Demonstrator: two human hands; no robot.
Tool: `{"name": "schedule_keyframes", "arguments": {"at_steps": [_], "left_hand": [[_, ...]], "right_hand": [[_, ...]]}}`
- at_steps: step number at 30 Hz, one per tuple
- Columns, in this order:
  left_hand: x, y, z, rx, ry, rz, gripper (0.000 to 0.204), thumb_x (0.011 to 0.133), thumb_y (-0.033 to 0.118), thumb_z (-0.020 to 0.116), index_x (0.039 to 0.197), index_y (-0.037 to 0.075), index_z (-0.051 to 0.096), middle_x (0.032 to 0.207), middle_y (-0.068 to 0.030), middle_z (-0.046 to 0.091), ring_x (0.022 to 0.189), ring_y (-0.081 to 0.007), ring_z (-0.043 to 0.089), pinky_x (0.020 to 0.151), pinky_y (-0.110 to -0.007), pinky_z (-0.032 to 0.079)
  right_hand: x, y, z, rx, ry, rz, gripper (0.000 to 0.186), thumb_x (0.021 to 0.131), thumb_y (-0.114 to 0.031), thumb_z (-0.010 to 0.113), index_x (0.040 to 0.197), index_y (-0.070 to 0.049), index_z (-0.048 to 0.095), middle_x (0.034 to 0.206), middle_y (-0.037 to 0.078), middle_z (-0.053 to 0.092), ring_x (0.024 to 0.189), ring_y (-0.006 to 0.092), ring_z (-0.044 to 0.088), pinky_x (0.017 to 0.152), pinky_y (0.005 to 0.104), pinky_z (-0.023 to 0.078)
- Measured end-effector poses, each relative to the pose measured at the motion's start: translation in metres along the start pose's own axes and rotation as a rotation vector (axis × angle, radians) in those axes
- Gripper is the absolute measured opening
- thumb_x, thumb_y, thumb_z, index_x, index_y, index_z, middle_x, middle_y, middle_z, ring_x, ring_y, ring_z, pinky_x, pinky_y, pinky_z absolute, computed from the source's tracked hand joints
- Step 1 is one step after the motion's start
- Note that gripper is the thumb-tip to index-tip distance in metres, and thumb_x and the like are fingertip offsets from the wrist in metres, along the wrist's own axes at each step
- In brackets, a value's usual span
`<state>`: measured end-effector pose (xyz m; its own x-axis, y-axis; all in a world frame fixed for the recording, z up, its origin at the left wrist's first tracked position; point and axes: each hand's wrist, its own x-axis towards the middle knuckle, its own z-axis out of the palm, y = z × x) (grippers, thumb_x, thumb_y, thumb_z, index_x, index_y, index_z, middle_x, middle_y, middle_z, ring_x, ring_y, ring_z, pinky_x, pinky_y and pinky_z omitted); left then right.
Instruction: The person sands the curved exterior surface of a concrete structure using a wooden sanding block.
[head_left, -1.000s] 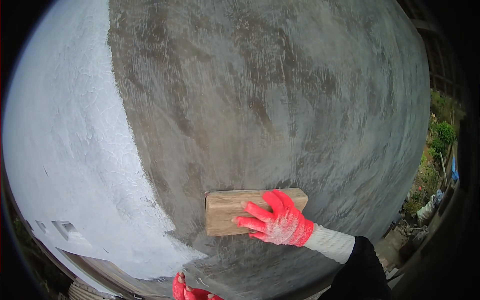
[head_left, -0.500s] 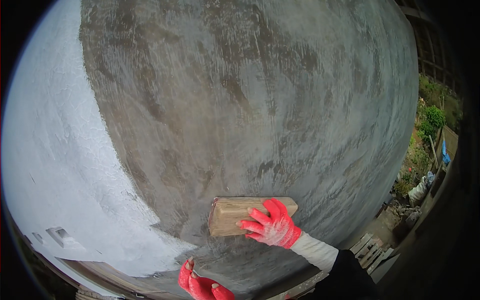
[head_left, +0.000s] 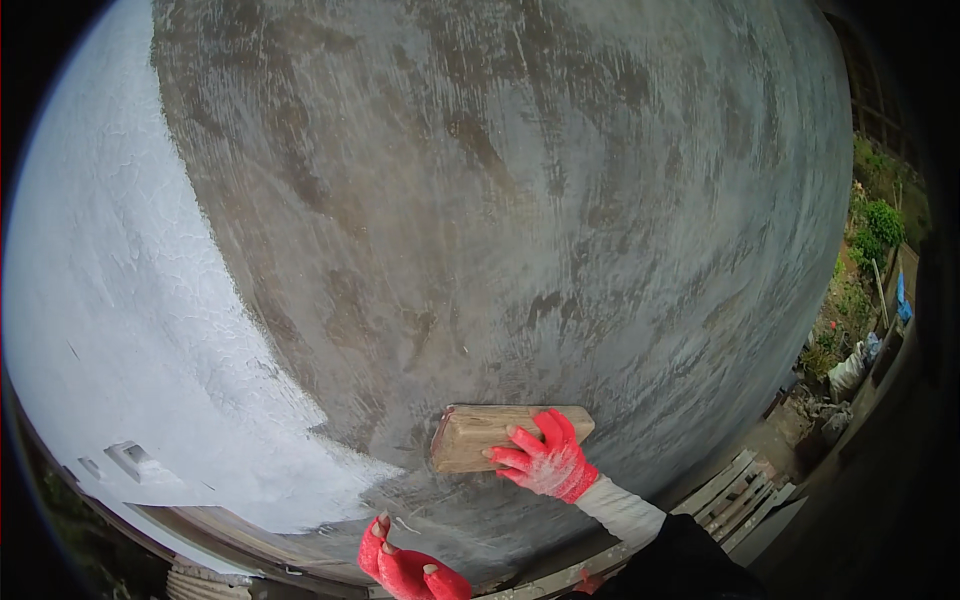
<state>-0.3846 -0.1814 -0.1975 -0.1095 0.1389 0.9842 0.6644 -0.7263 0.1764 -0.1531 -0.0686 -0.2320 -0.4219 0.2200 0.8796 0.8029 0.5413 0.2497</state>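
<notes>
My right hand, in a red fingerless-tipped glove smeared with pale dust, grips a wooden block pressed against the wall. The block lies lengthwise across, with a thin reddish edge at its wall side. Around it the wall's grey plaster is streaked with darker patches. My left hand, gloved the same way, is low in the view, left of the block. Its fingers are curled but apart, with bare fingertips showing and nothing visible in them. The palm is partly cut off by the lower edge.
White coating covers the wall's left part, meeting the grey along a ragged edge. A small opening sits at lower left. Wooden slats lie below right. Beyond the wall are green plants, a pale sack and a blue item.
My right hand has slid the wooden block a short way down the wall. The view has shifted slightly. My left hand looks almost unchanged.
</notes>
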Motion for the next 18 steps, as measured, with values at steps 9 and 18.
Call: {"name": "schedule_keyframes", "arguments": {"at_steps": [9,18], "left_hand": [[-0.018,0.002,-0.034,0.088,-0.080,-0.101,0.058,0.095,0.023,0.046,0.148,0.001,0.035,0.147,-0.0259,0.035,0.134,-0.0422,0.040,0.108,-0.057,0.034],[0.016,0.024,-0.043,0.042,-0.139,-0.067,0.052,0.097,0.011,0.045,0.144,-0.009,0.034,0.144,-0.0291,0.036,0.130,-0.0416,0.040,0.107,-0.054,0.039]], "right_hand": [[0.136,-0.010,-0.027,0.046,0.218,0.333,0.085,0.065,-0.037,0.085,0.142,-0.026,0.049,0.150,0.016,0.031,0.120,0.0429,0.042,0.096,0.0573,0.042],[0.017,0.010,-0.008,0.001,0.202,0.362,0.093,0.059,-0.038,0.089,0.142,-0.025,0.047,0.151,0.019,0.027,0.123,0.0433,0.041,0.092,0.0589,0.043]]}}
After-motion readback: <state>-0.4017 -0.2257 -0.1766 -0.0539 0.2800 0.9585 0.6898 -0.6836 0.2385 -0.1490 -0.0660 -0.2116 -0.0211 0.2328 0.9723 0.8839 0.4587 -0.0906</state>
